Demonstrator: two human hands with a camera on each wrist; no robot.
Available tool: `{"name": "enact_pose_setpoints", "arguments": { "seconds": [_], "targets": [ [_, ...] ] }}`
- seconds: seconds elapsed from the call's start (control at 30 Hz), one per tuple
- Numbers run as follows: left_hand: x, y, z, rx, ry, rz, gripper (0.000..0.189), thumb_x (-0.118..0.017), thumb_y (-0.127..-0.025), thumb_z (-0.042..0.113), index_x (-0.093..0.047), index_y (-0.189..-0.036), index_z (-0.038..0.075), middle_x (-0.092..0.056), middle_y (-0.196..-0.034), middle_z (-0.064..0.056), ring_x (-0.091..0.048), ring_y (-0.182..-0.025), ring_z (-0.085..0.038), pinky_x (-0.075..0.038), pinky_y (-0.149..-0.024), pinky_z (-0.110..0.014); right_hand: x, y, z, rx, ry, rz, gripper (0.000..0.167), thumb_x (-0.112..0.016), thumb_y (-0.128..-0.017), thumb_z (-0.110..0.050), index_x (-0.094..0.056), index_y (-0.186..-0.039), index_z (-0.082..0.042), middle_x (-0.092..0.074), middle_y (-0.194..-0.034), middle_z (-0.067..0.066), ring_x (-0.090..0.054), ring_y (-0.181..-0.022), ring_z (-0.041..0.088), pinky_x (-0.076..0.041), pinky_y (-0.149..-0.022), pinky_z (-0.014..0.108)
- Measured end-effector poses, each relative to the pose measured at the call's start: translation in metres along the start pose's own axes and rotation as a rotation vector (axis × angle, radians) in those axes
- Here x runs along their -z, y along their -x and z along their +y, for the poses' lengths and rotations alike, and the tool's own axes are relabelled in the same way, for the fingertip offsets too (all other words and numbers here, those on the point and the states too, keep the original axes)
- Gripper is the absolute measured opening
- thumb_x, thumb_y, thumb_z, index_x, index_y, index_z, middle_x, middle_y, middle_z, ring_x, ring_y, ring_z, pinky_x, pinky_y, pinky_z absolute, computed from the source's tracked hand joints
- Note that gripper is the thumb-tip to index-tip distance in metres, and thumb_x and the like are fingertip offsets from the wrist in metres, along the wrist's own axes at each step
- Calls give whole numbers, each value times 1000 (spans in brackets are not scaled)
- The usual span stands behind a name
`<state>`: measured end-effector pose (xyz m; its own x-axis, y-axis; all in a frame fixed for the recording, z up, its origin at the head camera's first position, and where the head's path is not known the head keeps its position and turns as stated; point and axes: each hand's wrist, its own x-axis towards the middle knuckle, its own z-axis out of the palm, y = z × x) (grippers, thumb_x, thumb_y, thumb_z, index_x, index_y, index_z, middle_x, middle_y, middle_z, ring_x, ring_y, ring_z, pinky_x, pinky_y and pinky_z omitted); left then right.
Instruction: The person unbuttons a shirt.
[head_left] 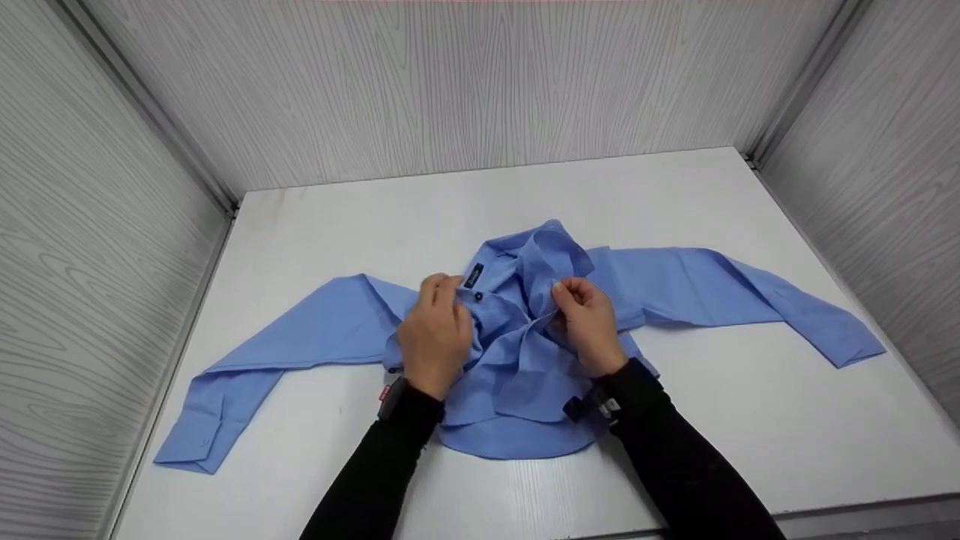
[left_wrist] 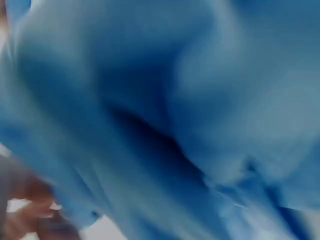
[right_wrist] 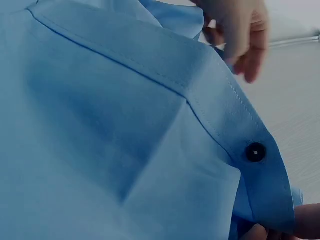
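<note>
A blue long-sleeved button shirt (head_left: 525, 375) lies bunched at its middle, sleeves spread to both sides. Near the collar (head_left: 551, 259), my right hand (head_left: 589, 322) pinches a fabric edge between thumb and fingertips. The right wrist view shows those fingertips (right_wrist: 305, 220) low at the corner, by a dark button (right_wrist: 255, 152). My left hand (head_left: 437, 334) is bent over the shirt's left front, close to the dark label (head_left: 474, 275). Its fingers (right_wrist: 252, 57) hang curved beside the cloth; whether they hold any is unclear. The left wrist view is mostly blurred blue cloth (left_wrist: 250, 100).
The left sleeve (head_left: 300, 330) reaches toward the table's left edge, its cuff folded. The right sleeve (head_left: 697, 289) stretches toward the right edge. A white table (head_left: 337, 480) lies beneath, and grey wood-grain panels (head_left: 450, 90) enclose the back and sides.
</note>
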<state>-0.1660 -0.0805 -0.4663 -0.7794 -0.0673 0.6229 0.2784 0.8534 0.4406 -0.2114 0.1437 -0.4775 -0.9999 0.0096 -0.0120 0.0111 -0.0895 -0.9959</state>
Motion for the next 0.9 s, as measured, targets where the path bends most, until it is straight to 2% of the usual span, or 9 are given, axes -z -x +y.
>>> {"name": "enact_pose_setpoints", "arguments": {
  "seconds": [0.07,0.13,0.3,0.4,0.5,0.6,0.7,0.8,0.9],
  "targets": [
    [-6,3,12,-160,-6,-6,28,-61,-103,9,-72,-129,10,-73,-128,-9,-57,-54,-20,-46,-45,-36,-1,0,0,21,8,-6,18,-61,-110,-19,-63,-112,-1,-56,-83,-1,-52,-66,11,-47,-63,25],
    [-13,6,21,-280,-4,-91,30,-60,-105,8,-70,-134,10,-73,-133,-8,-54,-51,-18,-46,-45,-34,-1,1,1,27,12,-15,17,-61,-110,-19,-63,-113,-3,-57,-83,-1,-52,-67,11,-47,-63,25],
    [-24,10,32,-356,-62,-341,26,-61,-108,13,-71,-132,9,-76,-125,-8,-68,-66,-21,-56,-58,-36,-1,3,0,45,13,-56,15,-60,-111,-18,-63,-115,-4,-58,-87,0,-52,-73,13,-45,-67,27],
    [-26,11,34,-332,-83,-386,15,-68,-106,23,-76,-109,10,-73,-99,-6,-72,-74,-23,-59,-65,-39,-1,5,-1,58,8,-60,16,-61,-110,-18,-64,-118,-3,-61,-93,1,-55,-80,13,-47,-72,28],
    [-27,11,33,-238,-51,-347,19,-72,-103,26,-74,-92,11,-71,-85,-6,-70,-70,-24,-58,-63,-41,-3,8,-2,98,49,-50,22,-63,-109,-18,-64,-124,-2,-65,-103,5,-60,-86,15,-52,-76,27],
    [-28,10,31,-81,37,-268,17,-73,-101,24,-78,-91,11,-77,-86,-7,-73,-73,-25,-59,-65,-43,-6,13,-3,167,196,-97,32,-68,-106,-22,-63,-130,-2,-67,-109,7,-64,-91,14,-53,-80,25],
    [-28,8,29,51,136,-224,13,-77,-98,24,-83,-97,12,-81,-93,-7,-76,-80,-27,-61,-70,-45,-11,18,-2,248,383,-186,32,-75,-102,-27,-64,-119,-2,-65,-97,8,-61,-83,13,-48,-74,23],
    [-29,7,27,104,185,-188,13,-79,-95,23,-86,-98,12,-83,-95,-7,-78,-82,-27,-61,-70,-45,-16,22,-1,307,497,-175,35,-78,-99,-27,-63,-116,0,-65,-91,10,-61,-79,16,-47,-71,23],
    [-30,7,27,122,183,-140,12,-80,-93,21,-86,-96,11,-83,-92,-8,-78,-79,-26,-61,-68,-45,-19,25,1,395,559,-74,36,-81,-97,-23,-60,-112,1,-64,-91,12,-60,-76,18,-46,-70,25]
  ]
}}
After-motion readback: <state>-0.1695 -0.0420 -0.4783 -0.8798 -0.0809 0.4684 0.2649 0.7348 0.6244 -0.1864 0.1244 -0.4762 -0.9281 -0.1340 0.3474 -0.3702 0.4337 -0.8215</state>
